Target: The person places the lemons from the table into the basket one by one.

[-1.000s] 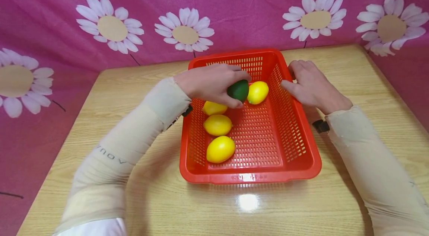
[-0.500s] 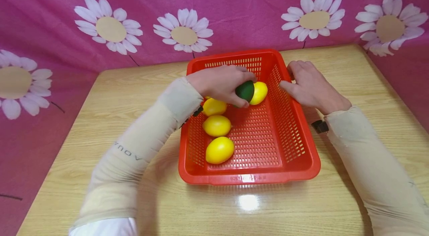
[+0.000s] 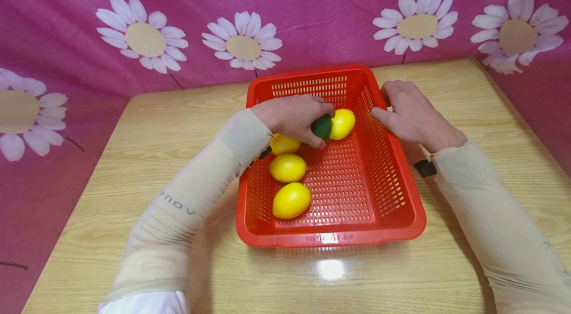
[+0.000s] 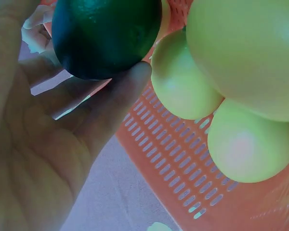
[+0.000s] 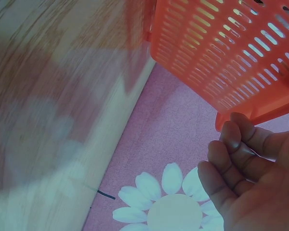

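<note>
A red plastic basket (image 3: 330, 238) with slotted walls holds several yellow lemons. Along its left side are three, a front lemon (image 3: 292, 200), a middle lemon (image 3: 287, 168) and a rear lemon (image 3: 284, 144) partly under my left wrist. One more lemon (image 3: 342, 124) lies at the back right. My left hand (image 3: 296, 115) reaches in from the left and grips a dark green, smooth oval fruit (image 4: 106, 38), its thumb and fingers around it, beside the back lemon. My right hand (image 3: 412, 113) holds the basket's right rim, thumb over the top and fingers on the outer side (image 5: 260, 163).
The basket stands on a light wooden table (image 3: 165, 121). Behind and at the sides hangs a magenta cloth (image 3: 312, 12) with large white daisies. A dark wrist camera (image 3: 425, 168) sits under the right wrist.
My left hand carried the green fruit right toward the back lemon, then drew slightly back left and lower with it. The right hand stays at the rim.
</note>
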`<state>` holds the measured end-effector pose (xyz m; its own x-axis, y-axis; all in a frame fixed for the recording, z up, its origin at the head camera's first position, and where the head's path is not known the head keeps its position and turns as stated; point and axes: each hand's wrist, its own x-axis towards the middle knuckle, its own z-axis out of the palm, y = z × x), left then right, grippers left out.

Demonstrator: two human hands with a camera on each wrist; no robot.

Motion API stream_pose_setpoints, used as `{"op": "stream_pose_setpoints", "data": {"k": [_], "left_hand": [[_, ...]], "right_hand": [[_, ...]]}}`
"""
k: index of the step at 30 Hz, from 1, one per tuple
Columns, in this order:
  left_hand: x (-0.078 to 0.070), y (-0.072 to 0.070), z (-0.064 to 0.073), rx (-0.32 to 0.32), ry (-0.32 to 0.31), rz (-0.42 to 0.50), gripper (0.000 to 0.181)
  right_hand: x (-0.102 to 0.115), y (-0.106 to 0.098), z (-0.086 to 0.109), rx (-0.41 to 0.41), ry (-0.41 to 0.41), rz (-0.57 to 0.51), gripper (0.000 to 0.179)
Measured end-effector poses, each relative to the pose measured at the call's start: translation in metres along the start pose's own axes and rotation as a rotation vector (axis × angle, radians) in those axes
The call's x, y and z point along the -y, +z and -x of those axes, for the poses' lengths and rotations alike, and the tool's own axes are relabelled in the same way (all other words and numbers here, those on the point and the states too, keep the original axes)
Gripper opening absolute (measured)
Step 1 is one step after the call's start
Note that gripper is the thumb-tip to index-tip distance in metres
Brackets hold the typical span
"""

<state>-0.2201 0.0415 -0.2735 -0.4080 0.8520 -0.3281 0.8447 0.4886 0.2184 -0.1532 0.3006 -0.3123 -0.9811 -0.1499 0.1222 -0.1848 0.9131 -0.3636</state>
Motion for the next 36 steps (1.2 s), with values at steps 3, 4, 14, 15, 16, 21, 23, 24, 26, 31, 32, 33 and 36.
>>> {"op": "stream_pose_setpoints", "data": {"k": [3,4,14,15,16,21,23,24,26,31,32,33,36], "left_hand": [[0.001,0.002,-0.002,0.006,-0.005,-0.001,0.063],[0.001,0.003,-0.002,0.007,-0.006,-0.004,0.063],[0.003,0.008,-0.006,-0.007,-0.004,0.020,0.068],[0.003,0.009,-0.006,-0.010,-0.001,0.021,0.067],[0.004,0.009,-0.006,-0.013,0.002,0.023,0.066],[0.004,0.010,-0.007,-0.015,0.008,0.023,0.062],[0.004,0.010,-0.007,-0.013,0.012,0.022,0.061],[0.004,0.010,-0.007,-0.012,0.015,0.021,0.061],[0.004,0.010,-0.006,-0.007,0.021,0.017,0.061],[0.003,0.012,-0.008,-0.002,0.036,0.007,0.061],[0.003,0.012,-0.008,-0.002,0.035,0.008,0.062],[0.003,0.012,-0.008,-0.002,0.034,0.007,0.062],[0.002,0.012,-0.008,0.007,0.025,0.007,0.064]], "right_hand": [[0.001,0.000,0.000,0.011,0.007,0.001,0.036],[0.000,0.000,0.000,0.011,0.006,0.001,0.036],[0.001,0.000,0.001,0.029,0.015,-0.003,0.038],[0.001,0.000,0.001,0.028,0.015,-0.005,0.038],[0.001,0.000,0.001,0.027,0.013,-0.004,0.038],[0.000,0.000,0.000,0.019,0.005,-0.004,0.036],[0.000,0.000,0.000,0.016,0.005,-0.005,0.036],[0.001,0.000,0.000,0.016,0.006,-0.006,0.036],[0.001,0.000,0.000,0.014,0.008,-0.007,0.036],[0.001,0.000,0.000,0.021,0.016,-0.006,0.037],[0.001,0.000,0.000,0.022,0.017,-0.006,0.036],[0.001,0.000,0.001,0.023,0.017,-0.005,0.036],[0.001,0.000,0.001,0.031,0.023,-0.008,0.037]]}}
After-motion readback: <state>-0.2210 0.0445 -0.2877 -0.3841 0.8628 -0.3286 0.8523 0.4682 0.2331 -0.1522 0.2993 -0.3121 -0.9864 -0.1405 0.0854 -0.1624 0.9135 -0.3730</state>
